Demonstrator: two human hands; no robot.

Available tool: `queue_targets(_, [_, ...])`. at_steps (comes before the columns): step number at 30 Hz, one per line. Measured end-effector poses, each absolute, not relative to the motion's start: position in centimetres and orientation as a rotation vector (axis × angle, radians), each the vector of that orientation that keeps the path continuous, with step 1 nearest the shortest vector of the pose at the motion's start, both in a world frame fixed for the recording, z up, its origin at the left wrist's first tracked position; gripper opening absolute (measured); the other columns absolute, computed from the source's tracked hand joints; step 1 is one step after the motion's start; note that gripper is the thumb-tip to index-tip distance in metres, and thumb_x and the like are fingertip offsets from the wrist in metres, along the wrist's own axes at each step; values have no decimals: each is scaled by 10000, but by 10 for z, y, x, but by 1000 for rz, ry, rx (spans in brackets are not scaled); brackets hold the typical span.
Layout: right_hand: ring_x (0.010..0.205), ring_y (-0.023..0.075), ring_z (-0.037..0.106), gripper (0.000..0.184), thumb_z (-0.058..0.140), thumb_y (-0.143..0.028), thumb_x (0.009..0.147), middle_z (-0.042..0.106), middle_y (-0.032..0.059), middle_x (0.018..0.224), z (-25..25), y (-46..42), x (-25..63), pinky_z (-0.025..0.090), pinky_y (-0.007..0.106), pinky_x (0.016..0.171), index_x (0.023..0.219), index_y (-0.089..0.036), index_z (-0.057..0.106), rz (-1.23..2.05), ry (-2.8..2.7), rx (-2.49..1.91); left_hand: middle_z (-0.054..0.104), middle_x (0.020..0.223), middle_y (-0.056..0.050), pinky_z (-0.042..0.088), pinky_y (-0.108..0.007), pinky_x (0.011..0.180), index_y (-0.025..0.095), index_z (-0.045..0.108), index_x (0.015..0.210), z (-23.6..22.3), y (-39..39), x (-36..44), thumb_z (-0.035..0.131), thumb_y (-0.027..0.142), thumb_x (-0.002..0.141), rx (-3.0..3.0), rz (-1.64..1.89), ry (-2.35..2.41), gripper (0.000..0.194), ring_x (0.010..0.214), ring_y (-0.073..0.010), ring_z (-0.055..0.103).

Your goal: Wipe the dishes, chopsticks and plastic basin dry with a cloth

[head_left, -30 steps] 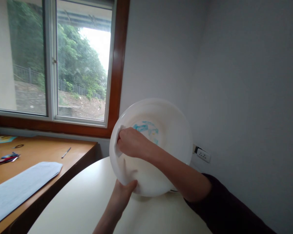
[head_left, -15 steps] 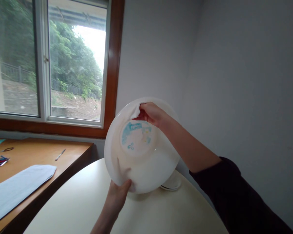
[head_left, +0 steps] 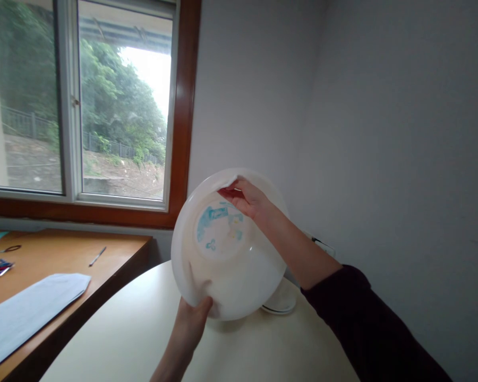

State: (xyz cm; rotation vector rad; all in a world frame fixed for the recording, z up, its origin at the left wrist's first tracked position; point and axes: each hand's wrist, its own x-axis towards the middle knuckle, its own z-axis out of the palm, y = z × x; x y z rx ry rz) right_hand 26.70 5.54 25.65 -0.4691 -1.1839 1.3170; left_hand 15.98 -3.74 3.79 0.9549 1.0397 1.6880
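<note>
A white plastic basin [head_left: 258,278], with a worn blue-green print on its bottom, is tilted up on edge above the round table, its inside facing me. My left hand [head_left: 195,315] grips the lower left rim, thumb inside and the other fingers showing faintly through the wall. Inside the upper part, my right hand [head_left: 245,196] is closed on a white cloth [head_left: 235,181], pressing it to the wall just below the top rim. Most of the cloth is hidden by the fingers.
Behind the basin, small white plates [head_left: 281,303] lie stacked on the round cream table [head_left: 115,329]. On the left, a wooden desk [head_left: 119,243] holds a folded pale cloth [head_left: 43,300], a pen [head_left: 97,257] and black scissors-like loops [head_left: 11,248]. A window [head_left: 123,106] is behind.
My right hand has slid the cloth slightly along the inside of the upper rim, its fingers less curled. The basin sits slightly lower in view; my left hand keeps its hold.
</note>
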Motion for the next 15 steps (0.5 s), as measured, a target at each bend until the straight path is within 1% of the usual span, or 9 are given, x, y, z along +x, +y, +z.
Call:
queue_targets(3, [717,127,606,193,527,-5,661,602,-32,625,252,57,266,533,295,771,616,-192,536,1352,-1191,-394,668,979,-130,418,-424,922,112,621,926,42,-37,157,663,264,466,954,1677,1061,486,1042,-323,562])
queue_targets(7, [692,128,597,212,480,-1,669,597,-20,600,254,59,271,532,296,759,586,-190,529,1360,-1033,-358,662,1017,-118,412,-397,940,144,606,915,44,-36,155,654,277,454,951,1729,1108,482,1063,-305,555])
queue_targets(10, [666,129,590,197,478,-26,694,589,-13,588,256,61,280,538,298,723,593,-189,523,1347,-917,-370,664,995,-111,414,-401,929,156,598,920,46,-36,154,657,289,449,951,1747,1147,493,1053,-306,557])
queue_targets(15, [609,148,572,187,494,-110,733,553,-15,540,250,67,295,540,384,663,565,-193,485,1340,-798,-496,665,973,-130,440,-410,880,130,607,890,50,-38,150,655,320,425,957,1712,1144,505,1011,-321,568])
